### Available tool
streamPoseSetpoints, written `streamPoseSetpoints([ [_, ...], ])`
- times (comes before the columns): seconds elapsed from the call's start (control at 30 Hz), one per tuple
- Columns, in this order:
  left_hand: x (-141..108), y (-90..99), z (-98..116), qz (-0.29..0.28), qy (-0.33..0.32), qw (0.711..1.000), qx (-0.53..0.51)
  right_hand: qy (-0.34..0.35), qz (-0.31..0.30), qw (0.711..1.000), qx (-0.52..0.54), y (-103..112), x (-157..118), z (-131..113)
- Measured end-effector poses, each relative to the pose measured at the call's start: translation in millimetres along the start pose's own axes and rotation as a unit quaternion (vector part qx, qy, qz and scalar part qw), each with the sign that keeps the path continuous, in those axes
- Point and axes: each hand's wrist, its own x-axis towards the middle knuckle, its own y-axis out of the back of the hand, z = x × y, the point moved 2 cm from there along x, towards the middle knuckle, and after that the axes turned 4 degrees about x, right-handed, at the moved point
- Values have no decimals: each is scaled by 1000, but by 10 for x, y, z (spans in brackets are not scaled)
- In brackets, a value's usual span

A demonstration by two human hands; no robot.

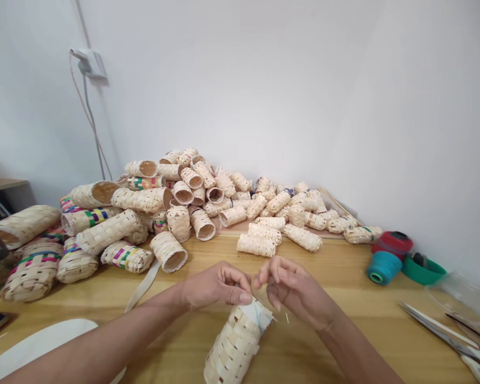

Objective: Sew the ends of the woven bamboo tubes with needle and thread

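Note:
A small woven tube basket (232, 346) of pale flat strips lies tilted in front of me, its far rim turned up. White fabric or paper (246, 309) shows along that rim, with a teal thread (259, 314) crossing it. My left hand (218, 288) pinches the rim between thumb and fingers. Just right of the rim, my right hand (294, 290) is raised off the basket, its fingers curled together. What those fingers hold, if anything, is too small to make out. The basket's near end is cut off by the frame's lower edge.
Woven baskets (176, 213) are heaped along the wall, some with coloured strips. At right lie a teal thread spool (384, 266), a red spool (392, 244), a green ring-shaped thing (424, 269) and scissors (444, 328). A white flat piece (52, 346) rests under my left forearm.

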Motion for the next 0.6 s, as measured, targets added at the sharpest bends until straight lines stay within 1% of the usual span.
streamPoseSetpoints([
  [0.07,2,-2,-3,-6,-2,1000,-3,-3,15,1000,8,-7,6,35],
  [0.13,2,1,0,-12,-8,1000,-2,-11,44,999,-22,56,13,29],
  [0.2,-1,7,5,-16,-16,1000,1,-14,80,995,-62,201,14,-24],
  [0.27,-7,15,10,-17,-23,1000,0,-12,120,987,-104,404,2,-106],
  [0.33,-14,20,14,-17,-28,999,-4,-5,167,973,-157,605,-21,-189],
  [0.4,-19,21,20,-14,-32,999,-7,4,209,954,-216,733,-40,-250],
  [0.43,-21,19,22,-14,-32,999,-8,9,224,943,-245,751,-45,-270],
  [0.5,-21,15,28,-12,-32,999,-10,17,239,925,-294,693,-44,-293],
  [0.57,-20,15,34,-9,-32,999,-11,30,218,914,-341,533,-37,-304],
  [0.6,-20,17,36,-7,-33,999,-12,38,189,910,-366,433,-35,-309],
])
